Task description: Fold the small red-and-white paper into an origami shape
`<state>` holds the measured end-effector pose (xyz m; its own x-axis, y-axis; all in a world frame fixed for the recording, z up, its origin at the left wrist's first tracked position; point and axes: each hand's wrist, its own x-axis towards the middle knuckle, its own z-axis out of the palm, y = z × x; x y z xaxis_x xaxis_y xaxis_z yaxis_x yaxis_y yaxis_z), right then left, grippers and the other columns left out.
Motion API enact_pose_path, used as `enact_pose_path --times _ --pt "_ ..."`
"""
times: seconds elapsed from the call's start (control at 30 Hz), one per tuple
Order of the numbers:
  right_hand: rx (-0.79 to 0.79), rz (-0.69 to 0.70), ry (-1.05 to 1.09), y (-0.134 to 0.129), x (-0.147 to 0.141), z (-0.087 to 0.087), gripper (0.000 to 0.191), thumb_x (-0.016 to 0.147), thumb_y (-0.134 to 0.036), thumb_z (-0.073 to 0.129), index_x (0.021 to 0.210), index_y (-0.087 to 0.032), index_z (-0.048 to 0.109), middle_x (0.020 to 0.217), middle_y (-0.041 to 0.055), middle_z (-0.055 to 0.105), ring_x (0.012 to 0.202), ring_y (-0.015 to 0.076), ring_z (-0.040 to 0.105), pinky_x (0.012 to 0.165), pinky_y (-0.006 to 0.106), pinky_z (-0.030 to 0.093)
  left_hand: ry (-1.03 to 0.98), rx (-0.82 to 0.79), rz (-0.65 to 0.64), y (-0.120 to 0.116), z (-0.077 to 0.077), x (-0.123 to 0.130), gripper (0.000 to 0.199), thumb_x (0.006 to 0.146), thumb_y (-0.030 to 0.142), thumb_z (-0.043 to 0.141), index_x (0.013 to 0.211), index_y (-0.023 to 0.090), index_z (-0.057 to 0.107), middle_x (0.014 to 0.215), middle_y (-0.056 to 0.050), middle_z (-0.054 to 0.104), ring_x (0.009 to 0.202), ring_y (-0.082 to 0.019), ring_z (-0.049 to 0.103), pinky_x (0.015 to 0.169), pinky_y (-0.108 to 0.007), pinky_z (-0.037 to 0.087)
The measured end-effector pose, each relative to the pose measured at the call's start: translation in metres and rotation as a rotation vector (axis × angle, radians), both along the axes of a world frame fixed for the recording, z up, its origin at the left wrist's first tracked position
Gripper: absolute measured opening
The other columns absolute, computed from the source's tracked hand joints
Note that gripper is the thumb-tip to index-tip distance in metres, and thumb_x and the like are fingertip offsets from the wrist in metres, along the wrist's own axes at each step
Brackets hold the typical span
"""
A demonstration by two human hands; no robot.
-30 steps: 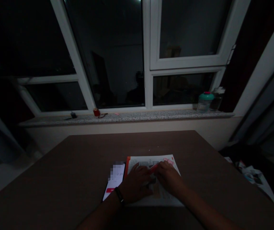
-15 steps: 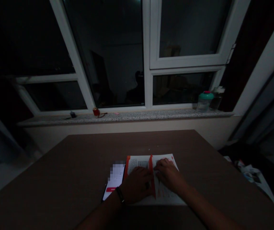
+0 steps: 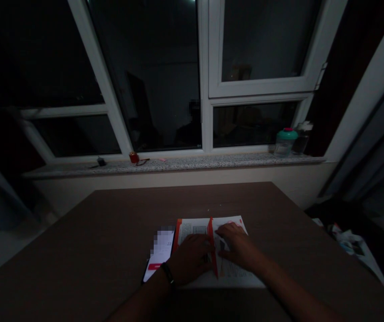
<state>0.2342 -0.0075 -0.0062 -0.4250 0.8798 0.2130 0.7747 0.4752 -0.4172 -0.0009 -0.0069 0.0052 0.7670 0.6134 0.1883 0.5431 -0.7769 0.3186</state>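
Observation:
A white printed booklet (image 3: 192, 227) with an orange edge lies on the dark brown table (image 3: 111, 232) in front of me. A page with an orange border (image 3: 212, 243) stands on edge down its middle. My left hand (image 3: 190, 259), a dark band on its wrist, rests flat on the left part, its fingertips at the upright page. My right hand (image 3: 237, 246) lies spread on the right part, touching that page from the other side. A phone (image 3: 160, 255) with a lit screen sits just left of the booklet.
A stone windowsill (image 3: 178, 164) runs behind the table under dark windows. On it stand a teal-lidded jar (image 3: 284, 142), a clear bottle (image 3: 302, 137), a small red object (image 3: 133, 157) and a small dark item (image 3: 101, 162). Clutter lies on the floor at the right (image 3: 349, 243).
A page that lay low under my fingers a second ago has been lifted and now stands upright in the middle. My right hand has spread flatter on the right side.

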Motion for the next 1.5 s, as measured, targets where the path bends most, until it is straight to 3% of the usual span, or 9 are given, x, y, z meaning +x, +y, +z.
enact_pose_path --times 0.2,0.37,0.53,0.67,0.97,1.27,1.5 --pt "0.043 0.026 -0.032 -0.003 -0.002 0.004 0.031 0.083 -0.019 0.064 0.112 -0.026 0.066 0.116 0.0061 0.059 0.113 0.0261 0.049 0.102 0.042 0.034 0.063 0.017 0.031 -0.001 0.01 0.004 0.03 0.089 0.029 0.067 0.118 0.024 0.059 0.124 -0.007 0.057 0.114 -0.028 0.051 0.097 -0.043 0.04" --pt "0.072 0.027 -0.085 -0.003 -0.002 0.003 0.034 0.089 -0.013 0.054 0.115 -0.031 0.068 0.119 0.007 0.058 0.116 0.0272 0.048 0.105 0.045 0.031 0.046 0.023 0.012 -0.001 0.009 0.005 0.026 0.09 0.019 0.059 0.116 0.023 0.058 0.118 -0.006 0.06 0.11 -0.026 0.052 0.095 -0.041 0.04" --pt "0.088 0.024 -0.075 -0.004 -0.002 0.004 0.024 0.093 -0.028 0.056 0.115 -0.028 0.067 0.111 0.0079 0.059 0.11 0.0274 0.049 0.101 0.045 0.035 0.034 0.025 -0.077 -0.003 0.003 0.009 0.033 0.091 0.013 0.056 0.122 0.025 0.055 0.128 -0.003 0.058 0.115 -0.025 0.05 0.102 -0.041 0.036" --pt "0.098 0.032 -0.064 -0.007 -0.004 0.004 0.023 0.093 -0.035 0.056 0.112 -0.026 0.066 0.107 0.0072 0.058 0.107 0.0269 0.049 0.104 0.047 0.032 0.053 0.028 -0.084 -0.004 0.001 0.011 0.03 0.091 0.014 0.057 0.119 0.025 0.057 0.13 -0.001 0.058 0.113 -0.025 0.05 0.098 -0.039 0.039" --pt "0.048 0.108 -0.09 -0.01 -0.006 0.005 0.041 0.085 -0.029 0.065 0.125 -0.025 0.057 0.112 0.0083 0.055 0.107 0.0281 0.049 0.097 0.042 0.039 -0.029 0.01 0.049 0.004 -0.008 0.008 0.035 0.089 0.011 0.06 0.121 0.025 0.054 0.121 -0.004 0.057 0.112 -0.025 0.05 0.099 -0.04 0.038" --pt "0.088 0.154 -0.137 -0.007 -0.005 0.001 0.043 0.091 -0.016 0.056 0.132 -0.029 0.053 0.124 0.0085 0.056 0.114 0.0282 0.049 0.098 0.045 0.038 -0.031 -0.02 0.095 0.008 -0.012 0.013 0.024 0.09 0.008 0.06 0.11 0.021 0.058 0.111 -0.004 0.057 0.105 -0.021 0.051 0.092 -0.033 0.041" --pt "0.105 0.163 -0.126 -0.01 -0.006 0.007 0.031 0.095 -0.016 0.051 0.123 -0.027 0.06 0.118 0.0074 0.059 0.108 0.026 0.052 0.095 0.042 0.04 -0.104 -0.036 0.14 0.008 -0.021 0.013 0.023 0.092 0.01 0.055 0.113 0.022 0.055 0.111 -0.004 0.054 0.104 -0.021 0.051 0.09 -0.032 0.043"
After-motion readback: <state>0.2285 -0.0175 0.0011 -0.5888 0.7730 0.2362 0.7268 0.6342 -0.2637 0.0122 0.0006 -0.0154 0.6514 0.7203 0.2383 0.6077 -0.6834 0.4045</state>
